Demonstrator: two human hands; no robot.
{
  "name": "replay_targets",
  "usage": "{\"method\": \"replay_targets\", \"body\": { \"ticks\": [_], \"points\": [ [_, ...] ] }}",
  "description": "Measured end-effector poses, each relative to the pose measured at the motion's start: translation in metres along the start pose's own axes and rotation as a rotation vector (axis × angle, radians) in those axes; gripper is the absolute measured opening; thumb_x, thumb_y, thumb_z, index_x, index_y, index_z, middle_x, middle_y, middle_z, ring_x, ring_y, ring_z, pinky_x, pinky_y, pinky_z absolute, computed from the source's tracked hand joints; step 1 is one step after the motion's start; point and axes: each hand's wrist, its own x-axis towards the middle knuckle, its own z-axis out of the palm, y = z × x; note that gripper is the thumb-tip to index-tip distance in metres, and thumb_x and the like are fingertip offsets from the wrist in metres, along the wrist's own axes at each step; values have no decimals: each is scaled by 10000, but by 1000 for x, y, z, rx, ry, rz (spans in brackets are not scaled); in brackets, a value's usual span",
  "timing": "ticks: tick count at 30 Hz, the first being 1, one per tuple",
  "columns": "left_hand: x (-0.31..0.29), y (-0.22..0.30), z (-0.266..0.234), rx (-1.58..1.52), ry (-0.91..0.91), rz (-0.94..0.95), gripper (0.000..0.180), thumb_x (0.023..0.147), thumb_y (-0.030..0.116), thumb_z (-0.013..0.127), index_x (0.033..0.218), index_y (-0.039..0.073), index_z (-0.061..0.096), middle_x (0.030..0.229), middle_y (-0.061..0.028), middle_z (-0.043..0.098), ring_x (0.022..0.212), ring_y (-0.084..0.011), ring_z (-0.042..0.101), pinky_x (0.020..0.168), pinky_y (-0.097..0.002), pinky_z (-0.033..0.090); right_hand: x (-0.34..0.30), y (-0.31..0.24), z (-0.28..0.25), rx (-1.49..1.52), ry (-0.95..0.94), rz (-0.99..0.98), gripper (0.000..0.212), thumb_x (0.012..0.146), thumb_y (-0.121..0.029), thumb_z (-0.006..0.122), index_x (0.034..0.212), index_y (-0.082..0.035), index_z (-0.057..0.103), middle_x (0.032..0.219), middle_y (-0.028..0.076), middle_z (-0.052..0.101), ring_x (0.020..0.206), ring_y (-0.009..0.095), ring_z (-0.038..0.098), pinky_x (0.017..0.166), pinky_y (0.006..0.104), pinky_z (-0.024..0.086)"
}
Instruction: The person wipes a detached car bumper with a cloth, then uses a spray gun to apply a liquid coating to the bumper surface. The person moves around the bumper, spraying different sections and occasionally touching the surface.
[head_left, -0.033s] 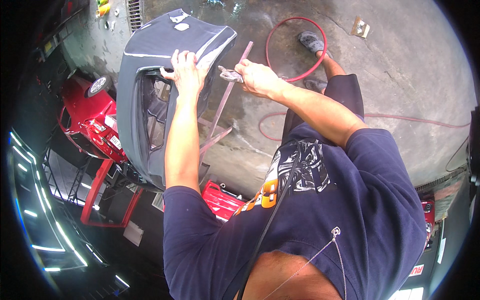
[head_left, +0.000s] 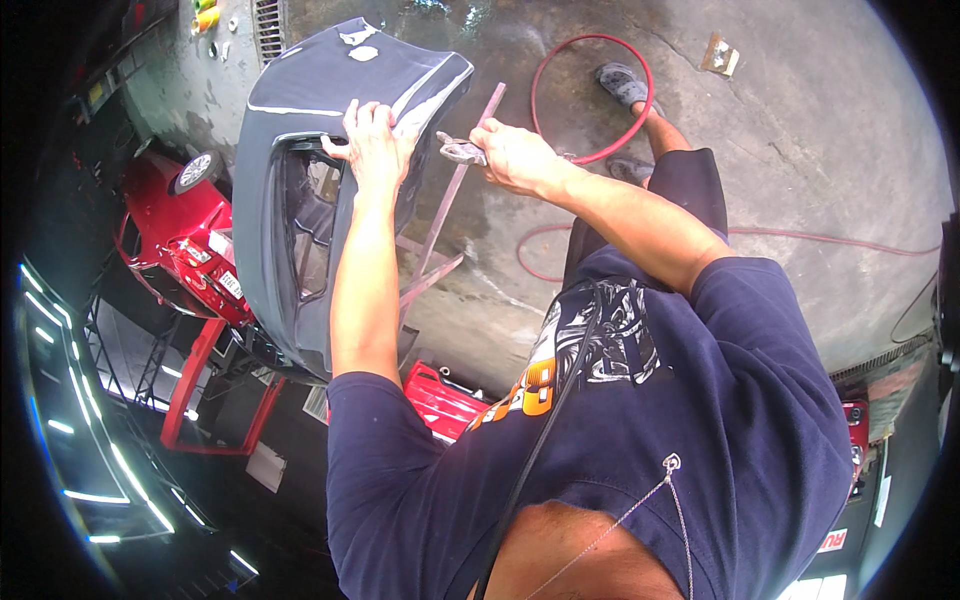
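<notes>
Near the upper edge of the opening in a curved, dull-grey car body panel with white patches (head_left: 330,85), the left hand (head_left: 378,145) lay with fingers spread against the surface. Just off the panel's right edge, the right hand (head_left: 520,157) was clenched around a crumpled grey piece (head_left: 465,152), its material unclear to me. A thin red hose (head_left: 651,90) looped on the grey concrete floor (head_left: 810,150).

Left hand (head_left: 378,145) splayed on the dark grey bumper-like panel (head_left: 320,85), thumb at the edge of its cutout (head_left: 312,210). Right hand (head_left: 520,160) grips 1 small grey tool (head_left: 462,151), exact kind unclear, just clear of the panel. Reddish bar (head_left: 447,205) runs below the tool. Red hose (head_left: 650,75) looped on concrete floor (head_left: 800,200), red car (head_left: 180,205) at left
</notes>
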Motion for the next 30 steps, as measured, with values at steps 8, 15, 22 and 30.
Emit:
{"method": "replay_targets", "body": {
  "ticks": [8, 15, 22, 30],
  "points": [
    [1, 2, 7, -40, 15, -26, 241, 841, 322, 758, 995, 175, 645, 1377, -25, 577, 1503, -304, 341, 1071, -825, 157, 1, 3, 2, -14, 24, 24, 239, 923, -139, 600, 1149, -61, 612, 1079, 194, 590, 976, 419, 668, 849, 525, 548],
    [0, 5, 5, -26, -10, -30, 191, 867, 298, 707, 991, 162, 655, 1409, -29, 571, 1508, -310, 334, 1080, -818, 157, 4, 5, 5, -14, 17, 23, 230, 923, -140, 605, 1140, -63, 612, 1066, 196, 585, 971, 423, 666, 836, 526, 543],
    [-1, 22, 6, 16, 3, -173, 233, 867, 307, 691, 1038, 148, 671, 1477, -75, 524, 1542, -340, 255, 1090, -827, 129, 0, 3, 4, -2, 11, 2, 177, 918, -146, 586, 1063, -45, 592, 1065, 213, 604, 967, 446, 675, 844, 540, 551],
    [-13, 31, 14, 24, 138, -251, 240, 799, 302, 748, 965, 160, 649, 1545, -97, 475, 1554, -352, 234, 1095, -819, 110, 1, 0, 1, -32, 35, 50, 197, 911, -134, 585, 1088, -49, 600, 1068, 211, 608, 984, 440, 675, 856, 539, 552]
  ]
}}
